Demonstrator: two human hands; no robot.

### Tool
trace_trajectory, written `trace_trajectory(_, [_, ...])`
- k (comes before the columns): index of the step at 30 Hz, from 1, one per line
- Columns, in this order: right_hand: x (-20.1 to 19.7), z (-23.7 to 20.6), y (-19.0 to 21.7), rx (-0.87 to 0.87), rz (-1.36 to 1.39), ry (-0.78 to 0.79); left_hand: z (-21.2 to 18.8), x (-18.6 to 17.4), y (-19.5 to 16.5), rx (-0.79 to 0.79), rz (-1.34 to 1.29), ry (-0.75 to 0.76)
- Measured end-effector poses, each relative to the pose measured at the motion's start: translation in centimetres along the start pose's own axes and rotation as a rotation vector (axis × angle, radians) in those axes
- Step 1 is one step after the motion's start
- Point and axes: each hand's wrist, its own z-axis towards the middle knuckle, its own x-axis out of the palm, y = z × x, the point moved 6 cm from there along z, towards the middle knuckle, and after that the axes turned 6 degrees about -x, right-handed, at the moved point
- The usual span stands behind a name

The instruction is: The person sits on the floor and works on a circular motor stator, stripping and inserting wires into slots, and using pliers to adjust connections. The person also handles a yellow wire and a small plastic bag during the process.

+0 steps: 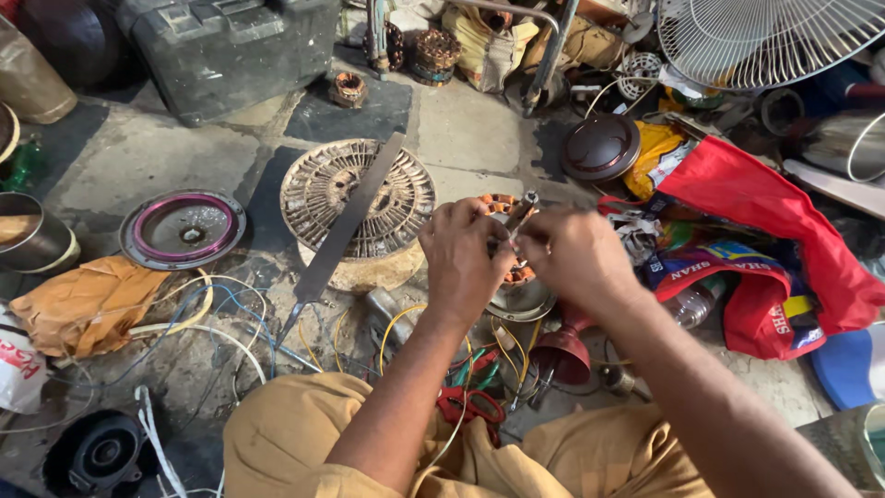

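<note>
Two hands, left hand [464, 261] and right hand [572, 258], pinch closed on a small metal tool [519, 214] over the copper-wound stator [513, 275] on the floor; judgement: a slip could nick windings or snag loose wires [230, 318].

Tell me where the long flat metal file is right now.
In the head view, the long flat metal file lies diagonally across the round slotted metal disc on the floor, left of the left hand, with its pointed end down among the loose wires.

Both hands, left hand [463, 261] and right hand [573, 255], pinching a small metal tool [518, 217] above a copper-wound motor stator [513, 277].
</note>
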Motion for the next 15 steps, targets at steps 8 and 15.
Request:
trace_trajectory(8, [0.8,1.5,-3.0,0.067,0.208,0.142,0.1,0.5,0.2,0.010,-0.001,-0.099])
trace_trajectory(15, [0.9,1.1,-5.7,0.207,0.235,0.190,0.1,0.9,0.2,-0.002,0.026,-0.104])
